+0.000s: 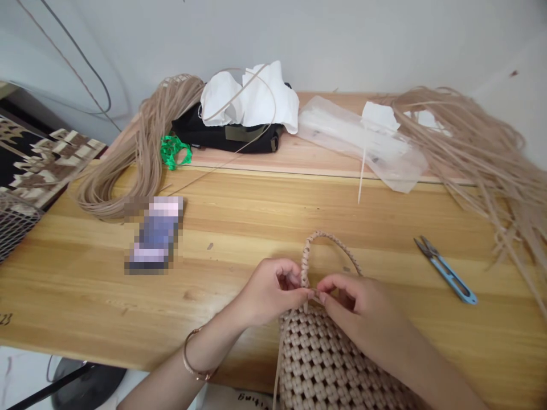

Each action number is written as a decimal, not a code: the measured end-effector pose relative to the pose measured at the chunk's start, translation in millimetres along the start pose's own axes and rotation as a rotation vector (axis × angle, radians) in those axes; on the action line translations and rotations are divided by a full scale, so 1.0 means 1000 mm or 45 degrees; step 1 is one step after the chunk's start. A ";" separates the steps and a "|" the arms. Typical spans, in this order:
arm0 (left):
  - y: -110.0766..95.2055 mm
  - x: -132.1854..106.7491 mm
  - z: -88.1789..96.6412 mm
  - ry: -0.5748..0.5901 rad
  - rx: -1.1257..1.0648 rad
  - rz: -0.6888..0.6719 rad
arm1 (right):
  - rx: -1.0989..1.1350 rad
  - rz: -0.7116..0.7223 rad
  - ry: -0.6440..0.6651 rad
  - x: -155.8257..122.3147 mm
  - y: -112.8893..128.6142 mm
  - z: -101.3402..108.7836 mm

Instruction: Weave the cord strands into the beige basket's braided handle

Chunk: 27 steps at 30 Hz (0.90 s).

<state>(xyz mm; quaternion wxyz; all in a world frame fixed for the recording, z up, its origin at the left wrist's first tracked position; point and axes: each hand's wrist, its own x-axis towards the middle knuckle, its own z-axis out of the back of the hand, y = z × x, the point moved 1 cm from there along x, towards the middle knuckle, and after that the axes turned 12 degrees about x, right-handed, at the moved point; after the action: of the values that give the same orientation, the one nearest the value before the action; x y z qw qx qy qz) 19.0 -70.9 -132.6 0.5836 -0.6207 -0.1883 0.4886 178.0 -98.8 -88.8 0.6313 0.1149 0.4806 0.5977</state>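
A beige woven basket (325,364) rests at the near edge of the wooden table (239,228), its braided handle (318,242) arching up. My left hand (271,290) is closed in a pinch at the base of the handle, gripping a thin beige strip (314,295). My right hand (354,307) pinches the same strip from the other side, fingers curled at the basket rim. A loose end of strip hangs down the basket's left side. A bracelet circles my left wrist.
Blue thread snips (448,270) lie to the right. Bundles of beige strips lie at the back left (141,154) and right (482,154). A black bag with white tissue (243,114), a clear plastic bag (363,142), green ribbon (173,151) and a blurred object (156,233) sit behind.
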 end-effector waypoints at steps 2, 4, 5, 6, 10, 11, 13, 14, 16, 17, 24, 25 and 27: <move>0.000 0.000 0.000 -0.004 0.000 0.003 | 0.037 -0.016 0.022 0.000 0.000 0.001; 0.001 0.000 0.001 0.003 -0.014 0.002 | 0.035 -0.031 0.036 0.002 0.001 0.001; 0.001 0.000 0.001 0.009 -0.021 -0.001 | 0.039 -0.034 0.043 0.004 0.002 0.002; 0.001 0.000 0.001 0.022 -0.030 -0.003 | 0.053 -0.034 0.052 0.005 0.002 0.002; 0.000 0.001 0.005 0.123 -0.115 0.013 | 0.133 -0.018 0.131 0.008 0.002 0.003; -0.001 0.001 0.007 0.168 -0.133 0.014 | 0.139 -0.013 0.145 0.008 0.002 0.003; -0.004 0.000 0.011 0.254 -0.114 -0.010 | 0.135 -0.003 0.163 0.008 0.001 0.004; -0.006 0.000 0.013 0.286 -0.085 -0.030 | 0.136 0.005 0.169 0.008 0.001 0.004; -0.008 -0.001 0.015 0.309 -0.021 -0.074 | 0.151 0.021 0.182 0.007 0.000 0.005; -0.008 -0.001 0.016 0.301 -0.004 -0.095 | 0.166 0.026 0.187 0.007 0.000 0.005; -0.003 -0.001 0.014 0.332 -0.006 -0.243 | 0.291 0.001 0.287 0.006 -0.002 0.007; -0.003 -0.001 0.015 0.355 0.015 -0.253 | 0.306 -0.002 0.301 0.005 -0.002 0.007; -0.003 -0.001 0.016 0.389 0.067 -0.264 | 0.330 -0.003 0.320 0.004 -0.002 0.007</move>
<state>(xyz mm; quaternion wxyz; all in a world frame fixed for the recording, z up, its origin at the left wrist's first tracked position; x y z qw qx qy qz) 6.7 -62.4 -127.1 0.6686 -0.6495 -0.1476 0.3308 183.9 -92.4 -88.7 0.5467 0.1190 0.6289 0.5399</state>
